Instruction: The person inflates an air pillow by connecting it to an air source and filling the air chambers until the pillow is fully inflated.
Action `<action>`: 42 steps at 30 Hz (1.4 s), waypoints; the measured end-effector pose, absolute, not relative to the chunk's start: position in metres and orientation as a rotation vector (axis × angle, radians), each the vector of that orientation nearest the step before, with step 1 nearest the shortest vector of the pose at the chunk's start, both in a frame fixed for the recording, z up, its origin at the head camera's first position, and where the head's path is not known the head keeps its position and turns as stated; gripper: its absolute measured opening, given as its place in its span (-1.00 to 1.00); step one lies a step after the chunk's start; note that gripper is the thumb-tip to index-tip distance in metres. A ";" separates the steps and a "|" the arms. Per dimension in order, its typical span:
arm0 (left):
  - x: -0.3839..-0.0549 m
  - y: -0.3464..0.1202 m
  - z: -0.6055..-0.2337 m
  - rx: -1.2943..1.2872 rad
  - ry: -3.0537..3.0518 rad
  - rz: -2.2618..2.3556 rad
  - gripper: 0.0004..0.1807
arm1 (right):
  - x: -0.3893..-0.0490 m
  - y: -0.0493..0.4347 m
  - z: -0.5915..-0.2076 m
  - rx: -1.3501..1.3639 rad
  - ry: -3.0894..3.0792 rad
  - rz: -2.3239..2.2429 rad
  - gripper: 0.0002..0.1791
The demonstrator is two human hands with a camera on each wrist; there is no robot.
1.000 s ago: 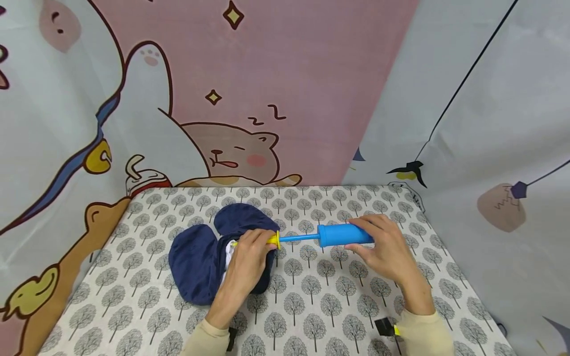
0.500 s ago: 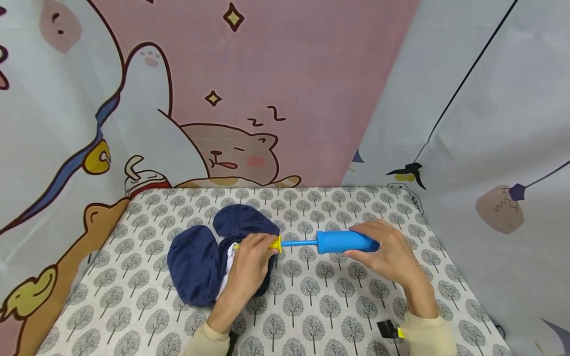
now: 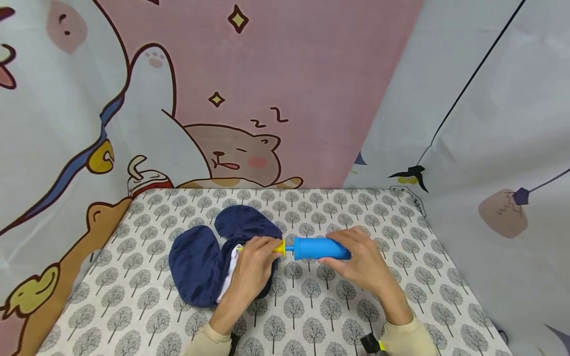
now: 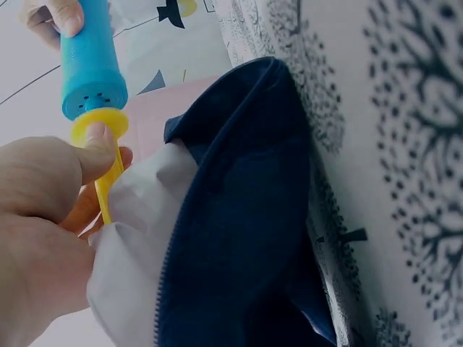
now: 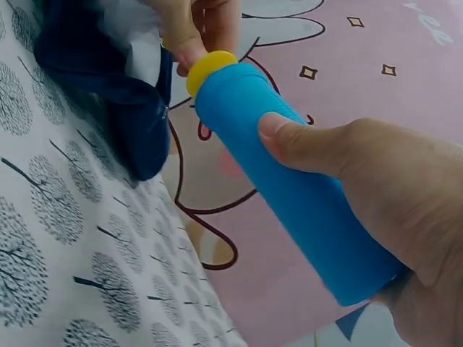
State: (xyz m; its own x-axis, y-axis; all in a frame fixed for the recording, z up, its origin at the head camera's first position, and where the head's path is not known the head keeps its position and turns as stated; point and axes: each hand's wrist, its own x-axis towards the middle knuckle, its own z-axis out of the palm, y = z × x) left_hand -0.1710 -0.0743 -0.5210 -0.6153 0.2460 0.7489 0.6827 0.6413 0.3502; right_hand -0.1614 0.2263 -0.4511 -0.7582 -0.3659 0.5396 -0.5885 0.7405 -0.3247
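A blue hand pump [image 3: 313,248] lies level above the cloth, its short blue rod running into a yellow nozzle end [image 3: 282,248]. My right hand [image 3: 362,258] grips the blue barrel, thumb along its near side in the right wrist view. Thumb and fingers of my left hand [image 3: 253,267] pinch the yellow nozzle behind its round flange. Its thin yellow tip reaches a white inner liner [image 4: 137,210], which shows through the open zip of a navy U-shaped neck pillow [image 3: 193,267]. The left fingers hide where tip and liner meet.
The pillow rests on a table covered by a tree-print cloth [image 3: 329,306]. Behind it stands a pink and white cartoon curtain [image 3: 311,99], which also hangs along the left and right sides.
My right hand has pushed the blue barrel left toward the yellow nozzle, so much less rod shows. The left hand keeps its pinch, and the pillow stays in place.
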 end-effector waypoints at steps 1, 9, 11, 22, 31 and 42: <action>-0.170 -0.074 -0.518 -0.721 -2.194 -0.836 -0.62 | -0.161 0.228 -0.451 0.715 -2.509 0.672 -0.35; -0.151 -0.069 -0.483 -0.662 -2.270 -0.805 -0.68 | -0.162 0.267 -0.441 0.642 -2.543 0.667 -0.33; -0.150 -0.068 -0.481 -0.646 -2.295 -0.794 -0.68 | -0.162 0.277 -0.439 0.618 -2.545 0.675 -0.32; -0.161 -0.068 -0.498 -0.670 -2.230 -0.767 -0.83 | -0.159 0.296 -0.433 0.533 -2.580 0.768 -0.31; -0.157 -0.064 -0.506 -0.663 -2.193 -0.788 -0.74 | -0.160 0.264 -0.439 0.623 -2.512 0.708 -0.34; -0.159 -0.062 -0.509 -0.657 -2.249 -0.807 -0.71 | -0.162 0.227 -0.457 0.732 -2.409 0.664 -0.35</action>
State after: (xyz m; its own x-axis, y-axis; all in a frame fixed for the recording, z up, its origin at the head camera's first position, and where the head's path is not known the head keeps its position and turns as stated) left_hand -0.1586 -0.0621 -0.5091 -0.6623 0.2298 0.7131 0.6308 0.6846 0.3653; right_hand -0.1617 0.2270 -0.4568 -0.7121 -0.3531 0.6068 -0.6141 0.7321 -0.2947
